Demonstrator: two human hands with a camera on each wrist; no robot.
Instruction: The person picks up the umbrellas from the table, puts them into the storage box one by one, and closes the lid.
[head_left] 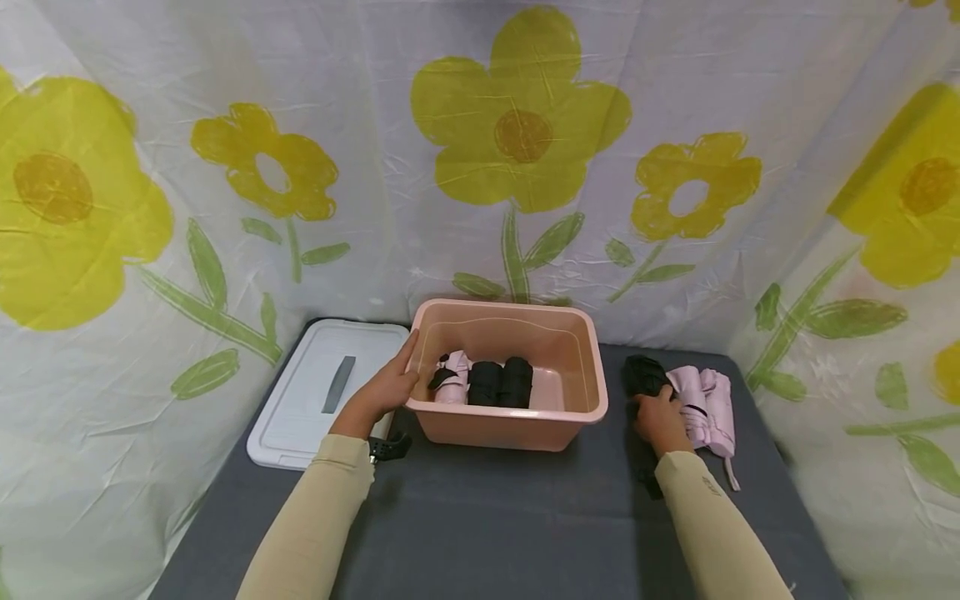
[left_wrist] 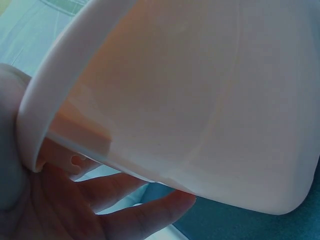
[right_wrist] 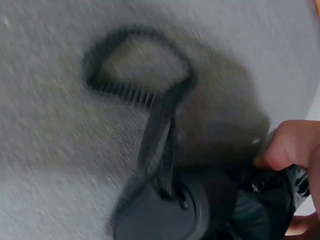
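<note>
A pink plastic bin (head_left: 491, 429) stands on the dark table; my left hand (head_left: 378, 390) grips its left rim, the fingers (left_wrist: 150, 212) against the outer wall. Lying side by side in the bin are a pink folding umbrella (head_left: 452, 390) and two rolled black ones (head_left: 516, 383). To the right of the bin, my right hand (head_left: 660, 421) holds a black folding umbrella (head_left: 643, 375), its thumb on the fabric. The handle (right_wrist: 165, 215) of that umbrella and its looped wrist strap (right_wrist: 137, 90) point away from the hand. Two pink folding umbrellas (head_left: 718, 408) lie right beside this hand.
Left of the bin, a white lid (head_left: 300, 400) with a grey handle lies flat on the table (head_left: 510, 525). A curtain (head_left: 375, 208) with yellow flowers hangs behind the table and along both sides.
</note>
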